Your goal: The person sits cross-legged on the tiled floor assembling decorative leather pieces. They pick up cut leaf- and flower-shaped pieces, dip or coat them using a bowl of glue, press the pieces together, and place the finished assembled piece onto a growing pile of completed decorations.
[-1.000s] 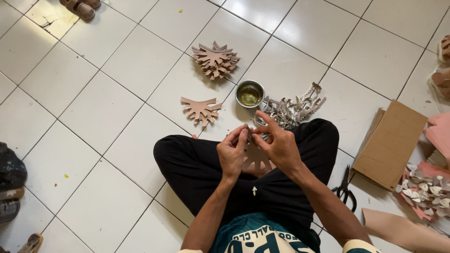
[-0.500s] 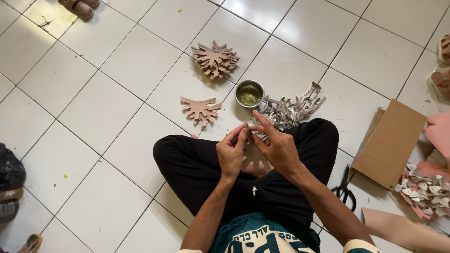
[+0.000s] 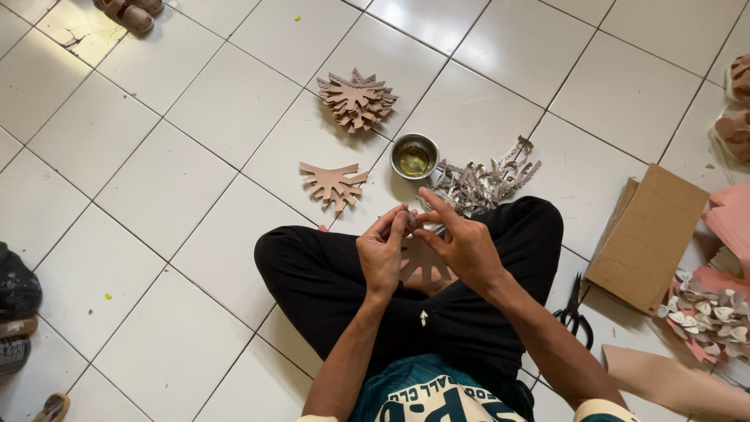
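Note:
I sit cross-legged on a white tiled floor. My left hand (image 3: pixel 383 250) and my right hand (image 3: pixel 461 242) meet over my lap, fingertips pinched together on a small piece held between them. Under the hands a tan, finger-shaped cutout (image 3: pixel 426 264) rests on my black trousers. Just ahead stands a small metal bowl (image 3: pixel 414 156) holding yellowish liquid. A single tan cutout (image 3: pixel 334 183) lies left of the bowl, and a stack of the same cutouts (image 3: pixel 356 99) lies farther away.
A heap of grey-white cutout pieces (image 3: pixel 483 181) lies right of the bowl. A cardboard box (image 3: pixel 650 234), black scissors (image 3: pixel 574 312), pink sheets (image 3: pixel 730 219) and several small white pieces (image 3: pixel 711 312) sit to my right. Sandals (image 3: pixel 129 12) lie far left.
My hands have shifted slightly, with the fingertips now closer together over the small piece. Nothing else has moved.

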Tool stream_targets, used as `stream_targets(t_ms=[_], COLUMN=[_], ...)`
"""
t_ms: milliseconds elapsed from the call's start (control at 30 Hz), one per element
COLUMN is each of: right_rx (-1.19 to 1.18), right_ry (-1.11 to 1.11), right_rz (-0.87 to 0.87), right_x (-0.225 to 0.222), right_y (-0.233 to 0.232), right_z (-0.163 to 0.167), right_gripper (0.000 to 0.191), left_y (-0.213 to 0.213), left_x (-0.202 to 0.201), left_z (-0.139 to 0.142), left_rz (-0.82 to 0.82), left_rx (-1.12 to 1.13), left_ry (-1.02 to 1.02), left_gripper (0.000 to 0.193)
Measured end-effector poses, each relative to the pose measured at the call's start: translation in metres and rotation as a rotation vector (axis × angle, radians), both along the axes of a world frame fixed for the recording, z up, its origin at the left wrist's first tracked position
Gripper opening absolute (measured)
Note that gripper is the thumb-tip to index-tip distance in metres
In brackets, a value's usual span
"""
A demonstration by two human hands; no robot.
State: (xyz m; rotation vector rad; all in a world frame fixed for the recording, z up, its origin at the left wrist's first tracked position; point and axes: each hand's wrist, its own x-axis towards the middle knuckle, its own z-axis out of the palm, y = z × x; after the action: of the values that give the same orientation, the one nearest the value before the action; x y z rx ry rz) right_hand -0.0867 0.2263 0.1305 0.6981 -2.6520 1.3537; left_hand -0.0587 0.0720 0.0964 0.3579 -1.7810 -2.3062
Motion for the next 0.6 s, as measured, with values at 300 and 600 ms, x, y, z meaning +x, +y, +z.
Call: stream_targets(t_ms=[300,600], right_rx=[-0.03,-0.077], right_ry=[0.043,0.002], right_rz=[-0.027,-0.068], right_x=[0.0039,0.0027], right_y=[-0.005,-0.0091], right_z=[-0.0045,0.0027], right_gripper=[0.069,0.063], left_y=[0.0008,-0.0006], left_x=[-0.0024,-0.0043], left_z=[-0.0017,-0.0031], left_rz=[0.006,0.01], left_rx=[0.05,0.107], left_ry=[0.019,0.038], left_gripper=[0.038,0.038])
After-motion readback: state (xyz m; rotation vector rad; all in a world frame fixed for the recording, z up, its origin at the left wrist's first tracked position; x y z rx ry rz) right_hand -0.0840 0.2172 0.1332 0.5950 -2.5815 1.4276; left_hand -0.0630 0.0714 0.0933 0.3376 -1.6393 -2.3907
